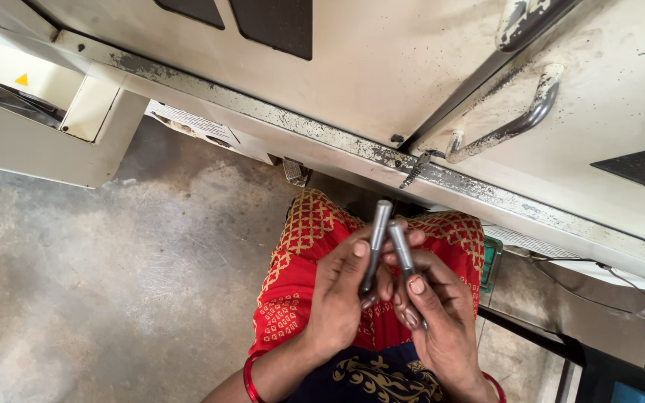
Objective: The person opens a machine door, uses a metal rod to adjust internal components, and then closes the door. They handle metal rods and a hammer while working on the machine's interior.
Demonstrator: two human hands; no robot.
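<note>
We look down on a grey concrete floor (113,283), rough and mottled with pale scuffs and stains. Above it runs the front of a big cream-painted machine (382,67), its lower edge chipped and dark where the paint has worn off down to the metal. A bent metal handle (513,127) with flaking paint sits on the machine's door, and a small screw-like piece (414,170) hangs near the worn edge. At the left a boxy cream cabinet (39,142) juts over the floor.

Below the machine's edge we see red cloth (300,254) with a fine gold lattice print, and under it dark blue fabric (367,377) with gold swirls. A red bangle (250,379) circles the left wrist.

The left hand (341,298) has its fingers closed round a slim grey metal rod (375,242), smooth and round with a flat end, which stands nearly upright, thumb pressed to its side. The right hand (434,321) has its fingers pinched on a second rod (402,250) of the same kind, tilted slightly left. The two rods are just beside each other in front of the red cloth, their upper ends close; we cannot tell if they touch.
</note>
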